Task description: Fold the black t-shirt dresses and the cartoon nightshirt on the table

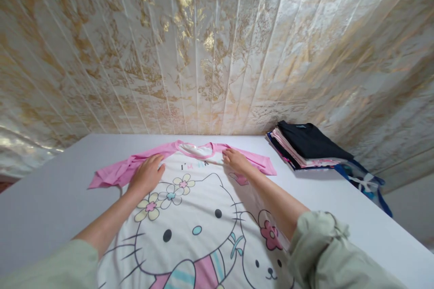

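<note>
A white T-shirt [203,207] with pink sleeves and a pink neckband lies spread face up, its neckline toward the far side. A large cartoon cat, flowers and a small white bear are printed on its front, with lettering below the collar. My left hand [148,174] rests flat on the shirt by the left sleeve seam, fingers stretched out. Near the right shoulder, my right hand [235,161] lies on the fabric beside the collar, its fingers extended and slightly bent. The lower hem runs out of view, and my right forearm covers part of the print.
On the white table [61,207], a stack of folded clothes [308,146] with a black garment on top stands at the far right. A blue strappy item with a white bow [368,183] hangs over the right edge. A gold-patterned curtain [203,54] hangs behind.
</note>
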`<state>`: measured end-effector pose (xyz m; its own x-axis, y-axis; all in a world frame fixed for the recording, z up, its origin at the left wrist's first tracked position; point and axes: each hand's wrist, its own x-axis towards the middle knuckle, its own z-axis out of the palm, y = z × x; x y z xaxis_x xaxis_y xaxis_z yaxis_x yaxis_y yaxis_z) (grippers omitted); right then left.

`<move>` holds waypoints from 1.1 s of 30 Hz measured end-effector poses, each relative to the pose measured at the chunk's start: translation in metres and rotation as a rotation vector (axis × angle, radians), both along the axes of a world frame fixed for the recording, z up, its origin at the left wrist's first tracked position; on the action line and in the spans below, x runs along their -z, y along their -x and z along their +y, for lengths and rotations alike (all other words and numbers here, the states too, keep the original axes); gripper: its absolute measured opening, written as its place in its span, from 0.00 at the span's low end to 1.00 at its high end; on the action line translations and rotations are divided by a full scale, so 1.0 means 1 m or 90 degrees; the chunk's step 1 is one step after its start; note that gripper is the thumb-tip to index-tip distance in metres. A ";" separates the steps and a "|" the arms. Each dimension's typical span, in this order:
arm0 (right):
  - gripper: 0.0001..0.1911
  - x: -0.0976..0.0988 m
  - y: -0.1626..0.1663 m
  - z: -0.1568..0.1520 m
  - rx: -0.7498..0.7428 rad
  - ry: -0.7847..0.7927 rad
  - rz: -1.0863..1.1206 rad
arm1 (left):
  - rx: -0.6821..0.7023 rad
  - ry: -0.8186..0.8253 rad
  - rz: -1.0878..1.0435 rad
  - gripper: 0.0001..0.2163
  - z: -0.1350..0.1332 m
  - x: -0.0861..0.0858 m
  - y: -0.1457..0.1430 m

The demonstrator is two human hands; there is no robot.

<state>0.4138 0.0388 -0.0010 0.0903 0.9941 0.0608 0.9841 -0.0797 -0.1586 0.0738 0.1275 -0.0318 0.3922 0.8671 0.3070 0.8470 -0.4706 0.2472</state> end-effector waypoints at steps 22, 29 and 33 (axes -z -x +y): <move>0.29 0.039 -0.040 0.008 0.214 -0.008 -0.049 | -0.013 0.019 0.095 0.21 0.029 -0.006 0.000; 0.29 0.037 -0.035 0.008 0.223 -0.011 -0.061 | -0.329 -0.014 0.115 0.18 0.057 -0.049 0.060; 0.29 0.036 -0.034 0.008 0.226 0.000 -0.066 | -0.322 -0.036 0.128 0.20 0.043 -0.056 0.050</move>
